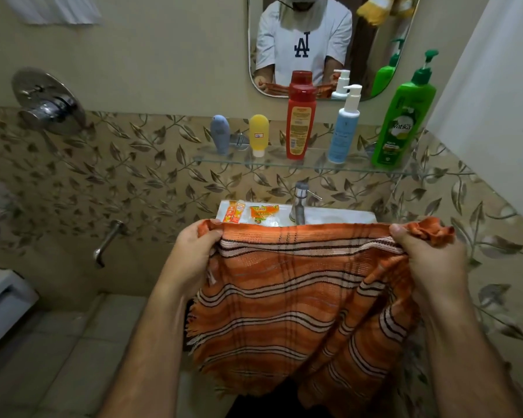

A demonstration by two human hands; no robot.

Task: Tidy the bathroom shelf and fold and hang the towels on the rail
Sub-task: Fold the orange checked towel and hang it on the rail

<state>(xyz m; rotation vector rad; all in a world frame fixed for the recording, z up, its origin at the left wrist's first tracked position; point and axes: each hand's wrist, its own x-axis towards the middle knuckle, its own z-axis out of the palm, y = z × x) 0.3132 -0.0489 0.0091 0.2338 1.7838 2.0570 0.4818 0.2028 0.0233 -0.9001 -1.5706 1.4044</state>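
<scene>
An orange striped towel [293, 297] hangs stretched in front of me over the sink. My left hand [194, 251] grips its upper left corner and my right hand [429, 257] grips its upper right edge, with a bunched end sticking out past the thumb. On the glass shelf [245, 159] above stand a blue-grey tube [220, 134], a yellow tube [258, 134], a red bottle [299, 122], a light blue pump bottle [344, 128] and a green pump bottle [405, 116], all upright in a row.
The white sink [338, 215] with its tap [299, 203] lies behind the towel, with orange sachets [254, 214] on its left rim. A mirror [329, 40] hangs above. A shower valve [47, 101] and spout [107, 242] are on the left wall. A white cloth [55, 9] hangs top left.
</scene>
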